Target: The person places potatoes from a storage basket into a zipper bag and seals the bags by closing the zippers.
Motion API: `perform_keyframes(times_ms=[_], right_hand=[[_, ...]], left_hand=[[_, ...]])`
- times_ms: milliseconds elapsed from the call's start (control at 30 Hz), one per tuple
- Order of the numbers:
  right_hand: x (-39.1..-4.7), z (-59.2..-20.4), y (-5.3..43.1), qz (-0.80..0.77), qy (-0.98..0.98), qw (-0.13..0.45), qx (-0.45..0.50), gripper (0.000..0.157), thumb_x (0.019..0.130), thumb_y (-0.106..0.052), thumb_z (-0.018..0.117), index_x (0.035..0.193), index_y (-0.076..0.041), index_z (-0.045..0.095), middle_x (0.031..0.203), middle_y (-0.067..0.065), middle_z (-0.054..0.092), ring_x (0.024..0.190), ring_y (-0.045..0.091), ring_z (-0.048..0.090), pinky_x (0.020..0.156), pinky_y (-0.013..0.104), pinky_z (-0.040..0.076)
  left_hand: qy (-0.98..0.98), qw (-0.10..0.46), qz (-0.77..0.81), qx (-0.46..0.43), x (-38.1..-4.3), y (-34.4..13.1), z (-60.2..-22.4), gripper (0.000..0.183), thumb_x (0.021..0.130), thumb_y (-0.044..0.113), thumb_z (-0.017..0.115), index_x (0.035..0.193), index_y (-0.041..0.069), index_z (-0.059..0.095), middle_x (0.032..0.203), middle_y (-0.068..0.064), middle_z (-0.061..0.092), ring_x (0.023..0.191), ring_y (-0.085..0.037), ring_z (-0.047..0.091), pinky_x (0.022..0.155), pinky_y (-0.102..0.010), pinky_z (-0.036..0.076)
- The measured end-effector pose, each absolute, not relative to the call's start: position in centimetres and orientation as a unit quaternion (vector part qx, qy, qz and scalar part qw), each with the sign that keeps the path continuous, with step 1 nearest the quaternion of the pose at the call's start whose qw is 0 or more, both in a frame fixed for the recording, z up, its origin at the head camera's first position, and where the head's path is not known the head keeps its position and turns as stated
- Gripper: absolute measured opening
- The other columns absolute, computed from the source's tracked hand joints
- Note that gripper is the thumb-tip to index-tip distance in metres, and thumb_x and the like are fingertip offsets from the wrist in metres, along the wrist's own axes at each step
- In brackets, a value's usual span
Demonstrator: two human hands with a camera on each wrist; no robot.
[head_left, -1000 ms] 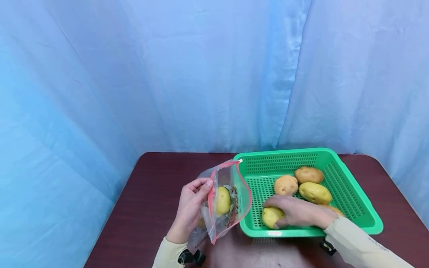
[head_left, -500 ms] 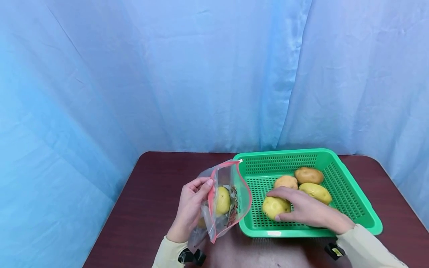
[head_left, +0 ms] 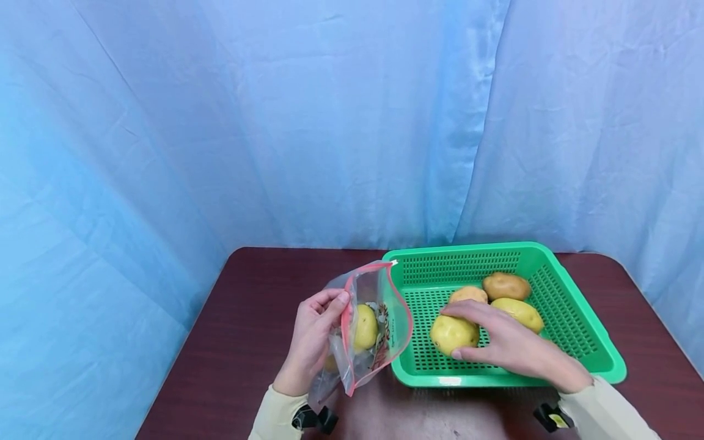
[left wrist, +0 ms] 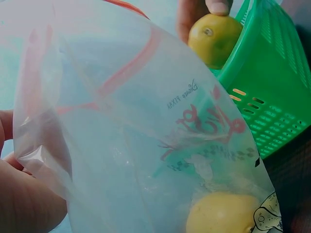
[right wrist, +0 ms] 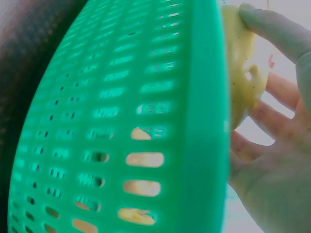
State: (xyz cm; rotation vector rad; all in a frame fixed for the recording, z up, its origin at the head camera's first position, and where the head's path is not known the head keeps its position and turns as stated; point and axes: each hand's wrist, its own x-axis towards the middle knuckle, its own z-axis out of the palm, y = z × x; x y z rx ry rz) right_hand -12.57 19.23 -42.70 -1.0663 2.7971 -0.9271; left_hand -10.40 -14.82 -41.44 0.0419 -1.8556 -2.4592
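Note:
My left hand (head_left: pixel 315 333) pinches the rim of a clear zip bag (head_left: pixel 398 305) with a red-edged mouth, which gapes toward the basket. A yellow potato (head_left: pixel 365 328) shows inside the bag; something else lower in it is blurred by the plastic. Over the left part of the green basket (head_left: pixel 596 342), my right hand (head_left: pixel 514 342) grips another yellow potato (head_left: pixel 453 335) between thumb and fingers. In the right wrist view this held potato (right wrist: pixel 240 63) sits at the level of the basket rim. Printed lettering and drawings mark the bag (left wrist: pixel 126 141) in the left wrist view.
Behind the right hand, a tan potato (head_left: pixel 469 294), a brown potato (head_left: pixel 506 286) and a yellow potato (head_left: pixel 519 313) lie in the basket. The dark red-brown table (head_left: pixel 247 318) extends left of the bag. A blue curtain (head_left: pixel 330 122) hangs behind the table.
My right hand has lifted the yellow potato from the basket floor, shifting slightly up and to the right. The left hand and the bag have barely moved.

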Motion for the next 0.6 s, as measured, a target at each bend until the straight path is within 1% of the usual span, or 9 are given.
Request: perform_keyframes(times_ms=[100, 200, 433, 600], right_hand=[[-12.3, -42.4, 19.1, -0.311, 0.890, -0.012, -0.333, 0.059, 0.087, -0.047, 0.083, 0.138, -0.026, 0.062, 0.136, -0.011, 0.061, 0.124, 0.015, 0.057, 0.090, 0.035, 0.055], [-12.1, -42.2, 19.1, -0.327, 0.884, -0.035, -0.333, 0.060, 0.085, -0.040, 0.087, 0.138, -0.026, 0.062, 0.135, -0.010, 0.061, 0.125, 0.012, 0.055, 0.090, 0.032, 0.055], [-11.2, -41.4, 18.7, -0.363, 0.874, -0.088, -0.312, 0.066, 0.079, -0.029, 0.092, 0.139, -0.027, 0.063, 0.137, -0.010, 0.060, 0.130, 0.004, 0.050, 0.093, 0.023, 0.050], [-10.4, -40.7, 18.1, -0.393, 0.869, -0.106, -0.283, 0.073, 0.078, -0.023, 0.093, 0.143, -0.030, 0.061, 0.140, -0.009, 0.060, 0.131, 0.003, 0.049, 0.093, 0.020, 0.049]], left_hand=[[-0.603, 0.032, -0.797, 0.014, -10.5, -14.8, -41.4, 0.013, 0.099, 0.009, 0.070, 0.101, -0.003, 0.073, 0.076, 0.001, 0.066, 0.066, -0.008, 0.060, 0.063, -0.022, 0.052], [-0.605, 0.031, -0.796, 0.014, -10.5, -14.7, -41.4, 0.013, 0.099, 0.010, 0.070, 0.101, -0.003, 0.073, 0.076, 0.001, 0.065, 0.066, -0.008, 0.059, 0.063, -0.022, 0.052], [-0.598, 0.029, -0.801, 0.016, -10.6, -14.6, -41.4, 0.007, 0.099, 0.008, 0.069, 0.098, 0.004, 0.074, 0.075, 0.001, 0.066, 0.066, -0.008, 0.059, 0.062, -0.021, 0.051], [-0.597, 0.032, -0.802, 0.017, -10.5, -14.6, -41.4, 0.007, 0.099, 0.007, 0.068, 0.098, 0.004, 0.075, 0.075, 0.001, 0.066, 0.066, -0.008, 0.059, 0.062, -0.021, 0.052]])
